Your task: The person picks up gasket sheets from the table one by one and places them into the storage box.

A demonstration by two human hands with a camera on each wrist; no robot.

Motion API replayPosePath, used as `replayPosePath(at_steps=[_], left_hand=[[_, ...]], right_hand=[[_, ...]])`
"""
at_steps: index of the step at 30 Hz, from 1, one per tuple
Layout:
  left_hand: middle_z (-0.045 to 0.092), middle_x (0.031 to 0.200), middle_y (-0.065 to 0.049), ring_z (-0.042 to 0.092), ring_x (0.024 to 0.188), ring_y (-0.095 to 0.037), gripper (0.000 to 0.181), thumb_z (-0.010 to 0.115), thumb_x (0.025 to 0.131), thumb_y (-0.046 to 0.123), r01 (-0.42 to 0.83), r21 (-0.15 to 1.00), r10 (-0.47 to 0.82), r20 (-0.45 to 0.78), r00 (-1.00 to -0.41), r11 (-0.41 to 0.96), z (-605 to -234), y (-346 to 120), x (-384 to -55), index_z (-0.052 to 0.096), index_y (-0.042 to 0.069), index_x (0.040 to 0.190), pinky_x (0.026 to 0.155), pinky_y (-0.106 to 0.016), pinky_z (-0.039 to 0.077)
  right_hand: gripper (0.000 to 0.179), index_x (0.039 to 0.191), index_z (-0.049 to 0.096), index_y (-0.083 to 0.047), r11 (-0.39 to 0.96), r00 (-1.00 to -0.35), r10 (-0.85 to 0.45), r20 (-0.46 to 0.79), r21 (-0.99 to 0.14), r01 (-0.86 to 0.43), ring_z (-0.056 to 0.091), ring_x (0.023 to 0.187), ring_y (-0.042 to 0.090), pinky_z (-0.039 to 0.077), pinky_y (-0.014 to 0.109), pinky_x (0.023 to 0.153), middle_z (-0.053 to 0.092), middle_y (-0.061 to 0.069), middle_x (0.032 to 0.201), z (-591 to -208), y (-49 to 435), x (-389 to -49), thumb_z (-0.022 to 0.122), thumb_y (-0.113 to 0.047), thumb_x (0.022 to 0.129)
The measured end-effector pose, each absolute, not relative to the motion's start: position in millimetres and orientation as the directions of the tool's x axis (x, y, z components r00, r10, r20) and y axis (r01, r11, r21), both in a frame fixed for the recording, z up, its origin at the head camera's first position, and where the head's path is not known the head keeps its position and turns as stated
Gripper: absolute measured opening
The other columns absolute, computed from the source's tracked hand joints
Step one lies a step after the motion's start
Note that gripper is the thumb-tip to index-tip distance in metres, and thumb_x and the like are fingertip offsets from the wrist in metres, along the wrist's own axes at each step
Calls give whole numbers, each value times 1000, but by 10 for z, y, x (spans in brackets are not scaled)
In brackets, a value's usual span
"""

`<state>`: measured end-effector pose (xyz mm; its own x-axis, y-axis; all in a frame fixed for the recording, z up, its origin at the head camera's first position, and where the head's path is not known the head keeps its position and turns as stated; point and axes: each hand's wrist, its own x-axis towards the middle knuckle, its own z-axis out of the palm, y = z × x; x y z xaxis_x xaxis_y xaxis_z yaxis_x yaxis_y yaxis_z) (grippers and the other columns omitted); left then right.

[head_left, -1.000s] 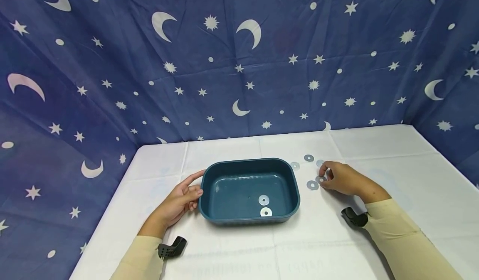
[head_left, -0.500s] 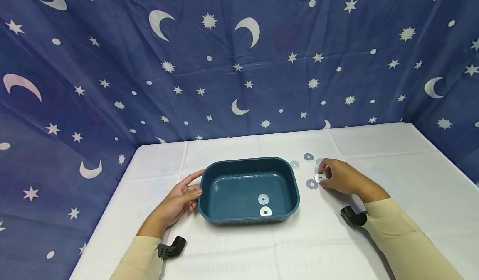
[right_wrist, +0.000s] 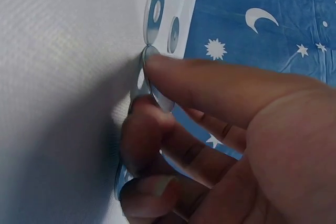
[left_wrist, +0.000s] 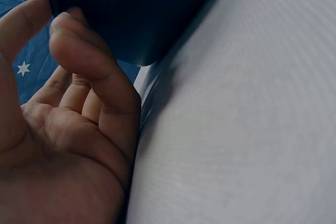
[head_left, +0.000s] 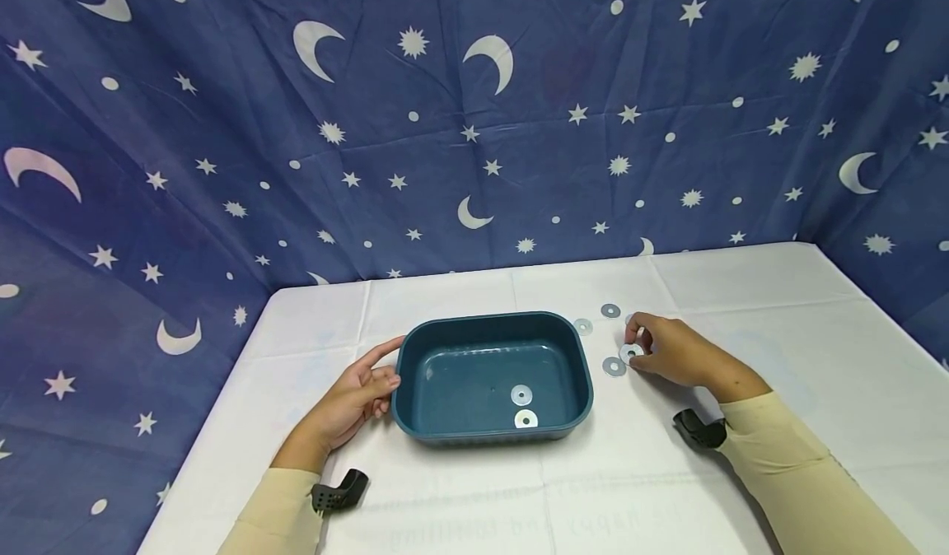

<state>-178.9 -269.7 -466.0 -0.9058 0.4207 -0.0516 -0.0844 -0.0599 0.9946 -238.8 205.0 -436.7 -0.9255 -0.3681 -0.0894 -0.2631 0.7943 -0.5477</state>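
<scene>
A dark teal plastic tub (head_left: pixel 474 437) stands on the white cloth, with two metal washers (head_left: pixel 525 418) lying on its floor. My left hand (head_left: pixel 352 403) holds the tub's left end, thumb and index finger against its wall and the other fingers curled below. To the right of the tub, my right hand (head_left: pixel 678 353) pinches a washer (head_left: pixel 631 351) between thumb and index finger. In the right wrist view this pinched washer (right_wrist: pixel 163 97) is tilted up on edge, close to the cloth. Just beside it lies another flat washer (head_left: pixel 614 366).
Farther back on the cloth lie a darker washer (head_left: pixel 610 310) and a pale one (head_left: pixel 582 326) near the tub's back right corner. One more is partly hidden behind my right fingers. A blue star-and-moon curtain (head_left: pixel 415 168) hangs behind and beside the table.
The right hand has shifted slightly left, and the washer in its fingers has tilted and now catches the light. The left hand and the tub have stayed in place.
</scene>
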Motion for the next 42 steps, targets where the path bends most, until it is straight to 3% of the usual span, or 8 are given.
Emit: replayPosePath(at_steps=[8, 17, 32, 42], left_hand=[[58, 83, 10, 51, 60, -3, 66, 56, 100, 6, -80, 995, 418, -49, -907, -58, -4658, -2701, -1782, 24, 11, 157, 53, -16, 43], [58, 83, 10, 51, 59, -3, 64, 55, 100, 5, -78, 995, 425, -47, -904, -57, -4665, -2709, -1788, 25, 11, 157, 52, -15, 43], [57, 83, 10, 51, 60, -3, 64, 55, 100, 5, -80, 995, 429, -49, -902, -54, -4683, -2727, -1796, 26, 11, 157, 53, -15, 43], [58, 83, 10, 51, 61, -3, 66, 56, 100, 6, -81, 995, 434, -48, -900, -58, -4672, -2721, -1793, 24, 10, 157, 54, -15, 44]], right_hand=[[15, 102, 60, -9, 777, -921, -379, -86, -571, -266, 51, 71, 18, 42, 30, 63, 60, 5, 83, -4315, 2056, -2382, 65, -2, 90], [14, 101, 62, -8, 750, -914, -405, -21, -579, -319, 48, 63, 15, 41, 27, 57, 60, 4, 82, -4282, 2044, -2348, 59, 1, 91], [15, 101, 63, -11, 709, -898, -439, 36, -600, -371, 49, 61, 14, 42, 24, 54, 61, 2, 85, -4090, 1908, -2215, 61, 2, 92], [19, 100, 65, -13, 685, -878, -454, 152, -572, -452, 52, 67, 11, 44, 23, 56, 62, -1, 81, -3976, 1748, -2064, 63, 4, 90]])
